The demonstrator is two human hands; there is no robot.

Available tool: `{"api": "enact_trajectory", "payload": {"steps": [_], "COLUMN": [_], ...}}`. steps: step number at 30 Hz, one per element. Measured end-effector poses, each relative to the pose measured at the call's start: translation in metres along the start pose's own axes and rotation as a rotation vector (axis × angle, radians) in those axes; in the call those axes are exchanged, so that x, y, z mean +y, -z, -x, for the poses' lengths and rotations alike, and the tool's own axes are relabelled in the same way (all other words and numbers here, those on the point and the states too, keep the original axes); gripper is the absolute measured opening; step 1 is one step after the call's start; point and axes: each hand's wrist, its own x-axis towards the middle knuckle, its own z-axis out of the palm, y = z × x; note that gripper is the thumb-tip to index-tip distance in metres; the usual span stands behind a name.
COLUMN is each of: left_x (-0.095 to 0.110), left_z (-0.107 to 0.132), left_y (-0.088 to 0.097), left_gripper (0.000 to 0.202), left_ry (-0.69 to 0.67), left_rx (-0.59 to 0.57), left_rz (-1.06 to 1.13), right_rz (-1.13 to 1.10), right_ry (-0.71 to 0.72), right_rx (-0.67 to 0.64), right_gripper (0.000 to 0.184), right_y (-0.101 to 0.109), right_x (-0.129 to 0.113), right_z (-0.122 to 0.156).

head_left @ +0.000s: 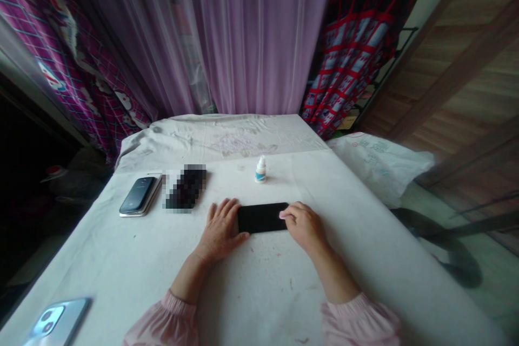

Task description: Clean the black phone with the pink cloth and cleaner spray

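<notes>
A black smartphone lies screen up and sideways on the white-covered table. My left hand rests flat with its fingers spread, the index finger and thumb touching the phone's left end. At the other end, my right hand is closed over the right edge of the screen. A small pale pink piece sticks out between its fingertips; its kind is too small to make out. Beyond the phone stands a small white bottle with a blue label and a pump-like top.
Stacked phones lie on the left of the table, beside a blurred-out dark object. A silvery-blue phone lies camera side up at the near left corner. Purple curtains hang behind; a white plastic bag is at the right edge.
</notes>
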Motion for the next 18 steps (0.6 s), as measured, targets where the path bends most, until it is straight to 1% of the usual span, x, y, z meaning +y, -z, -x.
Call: {"api": "enact_trajectory", "payload": {"steps": [2,4,6,8,10,13,15,18], "left_x": [0.002,0.007,0.018,0.031,0.044,0.055,0.055,0.049], "left_z": [0.0,0.0,-0.003,-0.008,-0.015,-0.022,-0.023,-0.019], "left_y": [0.001,0.0,-0.002,-0.006,-0.011,-0.016,-0.016,-0.015], "left_gripper": [0.069,0.075,0.085,0.089,0.083,0.07,0.067,0.069], "left_ry": [0.012,0.026,0.02,-0.036,-0.073,-0.064,-0.069,-0.102], "left_rx": [-0.021,-0.011,0.014,0.015,0.004,0.022,0.036,0.033], "left_rz": [-0.007,-0.02,-0.035,-0.039,-0.04,-0.041,-0.041,-0.065], "right_rz": [-0.046,-0.087,-0.113,-0.126,-0.137,-0.158,-0.172,-0.178], "right_ry": [0.019,0.043,0.061,0.075,0.091,0.118,0.133,0.151], "right_rx": [0.002,0.013,0.018,0.011,-0.004,-0.031,-0.058,-0.106], "right_gripper": [0.03,0.029,0.028,0.027,0.027,0.026,0.025,0.024], "right_y": [0.0,-0.002,-0.003,-0.004,-0.002,0.003,0.009,0.016], "right_x": [0.004,0.007,0.009,0.01,0.01,0.009,0.009,0.01], "right_z": [0.002,0.003,0.002,0.002,0.003,0.01,0.017,0.024]}}
